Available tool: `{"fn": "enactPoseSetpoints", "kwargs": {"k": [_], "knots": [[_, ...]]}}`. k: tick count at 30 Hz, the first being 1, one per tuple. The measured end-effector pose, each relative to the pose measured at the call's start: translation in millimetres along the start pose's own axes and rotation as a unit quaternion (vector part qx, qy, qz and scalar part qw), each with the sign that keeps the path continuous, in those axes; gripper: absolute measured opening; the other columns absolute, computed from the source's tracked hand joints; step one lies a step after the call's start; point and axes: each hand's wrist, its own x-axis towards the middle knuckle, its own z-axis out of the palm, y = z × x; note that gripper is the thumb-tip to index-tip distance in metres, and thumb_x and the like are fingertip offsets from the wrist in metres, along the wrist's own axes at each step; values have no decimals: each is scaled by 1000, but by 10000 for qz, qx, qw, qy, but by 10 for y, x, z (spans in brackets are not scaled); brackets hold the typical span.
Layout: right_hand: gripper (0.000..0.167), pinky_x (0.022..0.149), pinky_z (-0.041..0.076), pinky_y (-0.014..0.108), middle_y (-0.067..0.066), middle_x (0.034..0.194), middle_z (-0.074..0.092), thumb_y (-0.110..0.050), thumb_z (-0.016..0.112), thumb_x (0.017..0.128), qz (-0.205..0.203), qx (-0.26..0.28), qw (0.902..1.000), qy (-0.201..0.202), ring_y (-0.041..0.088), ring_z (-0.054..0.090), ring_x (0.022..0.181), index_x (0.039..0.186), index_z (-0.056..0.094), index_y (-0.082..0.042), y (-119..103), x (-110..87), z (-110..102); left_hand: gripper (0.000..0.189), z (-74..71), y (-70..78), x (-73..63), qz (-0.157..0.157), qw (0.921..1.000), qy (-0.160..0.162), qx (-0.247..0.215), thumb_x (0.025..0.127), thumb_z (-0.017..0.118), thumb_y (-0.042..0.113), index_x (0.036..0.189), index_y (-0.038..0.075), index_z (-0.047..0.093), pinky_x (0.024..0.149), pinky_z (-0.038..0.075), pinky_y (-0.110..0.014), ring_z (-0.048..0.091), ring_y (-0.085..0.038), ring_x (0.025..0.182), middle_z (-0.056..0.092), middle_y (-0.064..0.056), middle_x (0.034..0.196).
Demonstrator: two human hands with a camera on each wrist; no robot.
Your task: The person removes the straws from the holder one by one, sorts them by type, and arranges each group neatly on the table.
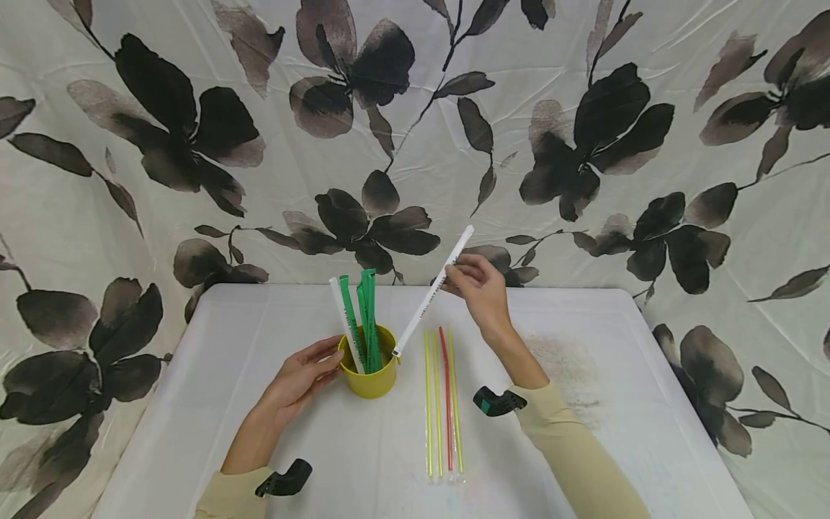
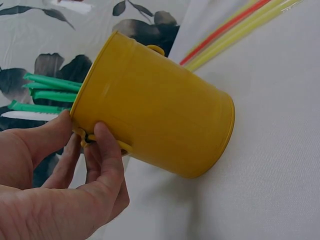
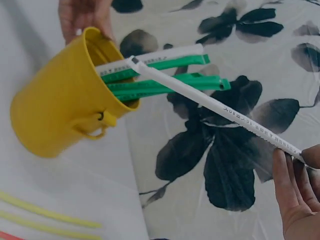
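A small yellow bucket [image 1: 371, 385] stands on the table, with several green paper-wrapped straws [image 1: 368, 317] and a white one [image 1: 345, 310] leaning inside it. My left hand [image 1: 300, 378] holds the bucket from its left side, thumb at the rim and fingers around the side lug [image 2: 125, 146]. Between thumb and fingertips, my right hand [image 1: 483, 292] pinches a white paper-wrapped straw [image 1: 424, 306] with printed lettering. That straw slants down to the left, its lower end close to the bucket's right rim. In the right wrist view, its far end [image 3: 134, 62] overlaps the bucket's opening.
Right of the bucket, yellow straws [image 1: 428, 404] and a red straw [image 1: 447, 404] in clear wrappers lie side by side on the white table [image 1: 220, 360]. Dark smudges [image 1: 570, 375] mark the tabletop at the right. A floral cloth [image 1: 467, 166] hangs behind the table.
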Motion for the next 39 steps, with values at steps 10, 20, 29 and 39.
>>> {"fn": "enactPoseSetpoints", "kwargs": {"k": [10,20,29,39], "knots": [[28,92,60,39,9,101,68,1,66,98,227,-277,9993,138,13,72,89,123,59,11,2,-77,-256,58,-5,-16,2,31,10000,-13,-21,103,65,12,154,-1,41,98,54,-24,62,-7,112,42,-18,152],[30,92,60,38,8,101,66,1,66,98,390,-532,9977,153,14,73,86,125,56,12,42,-245,-470,58,-9,-30,-1,29,10000,-14,45,103,65,13,154,0,41,101,53,-26,62,-8,112,40,-18,154],[35,91,61,37,14,108,66,-3,66,99,588,-889,9943,96,12,73,88,129,55,11,77,-350,-583,57,-31,-44,15,33,10000,15,68,103,64,12,154,0,42,105,51,-30,63,-7,112,41,-18,154],[33,89,61,35,16,108,68,-6,67,100,729,-1167,9905,78,12,73,88,127,59,11,209,-431,-737,57,-28,-39,19,-6,10000,16,-21,102,65,11,154,1,42,102,53,-26,63,-8,112,41,-17,154]]}}
